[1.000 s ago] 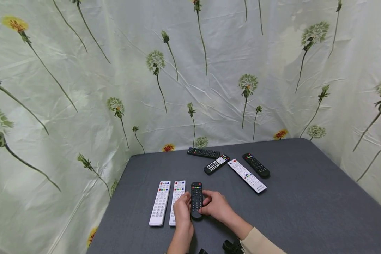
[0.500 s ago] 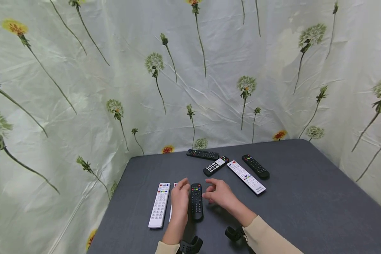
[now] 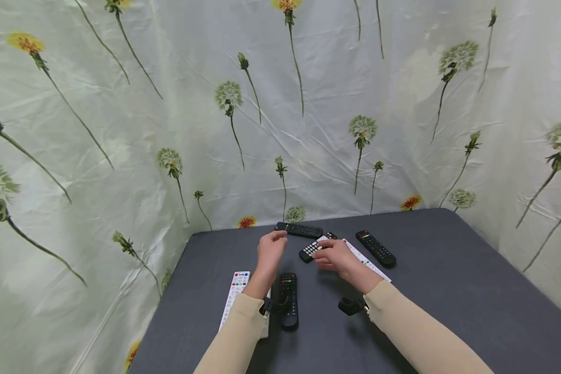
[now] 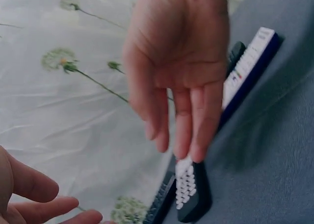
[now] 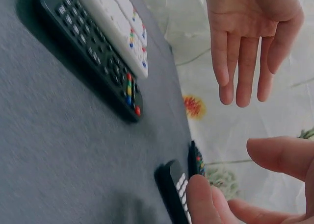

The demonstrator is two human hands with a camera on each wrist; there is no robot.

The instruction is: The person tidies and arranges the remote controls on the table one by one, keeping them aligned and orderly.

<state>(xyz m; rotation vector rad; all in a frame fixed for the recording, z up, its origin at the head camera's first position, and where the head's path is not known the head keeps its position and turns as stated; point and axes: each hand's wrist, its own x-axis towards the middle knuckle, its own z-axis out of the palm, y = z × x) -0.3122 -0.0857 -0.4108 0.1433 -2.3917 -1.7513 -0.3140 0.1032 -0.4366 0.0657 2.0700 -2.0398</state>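
Both hands are raised over the table, holding nothing. In the head view my left hand [image 3: 270, 253] hovers beyond the top end of a black remote control [image 3: 289, 306], with relaxed fingers. Loosely bent fingers of my right hand [image 3: 340, 259] are above or beside a black remote with white buttons [image 3: 307, 252]; contact cannot be told there. The right wrist view shows a gap between thumb and fingers of my right hand [image 5: 265, 204]. Two white remotes lie left of the black one; the nearer one [image 3: 265, 329] is mostly hidden by the left forearm, the other [image 3: 234, 293] partly.
A long black remote [image 3: 301, 229] lies along the back edge. Right of it are a white remote [image 3: 366, 261], partly covered by the right hand, and another black remote [image 3: 376, 249]. The grey table [image 3: 449, 291] ends at a flower-printed curtain [image 3: 327, 145].
The right hand has let go of the black remote, which stays beside the white ones. Both hands have risen and moved forward, the right one to the remote with white buttons.
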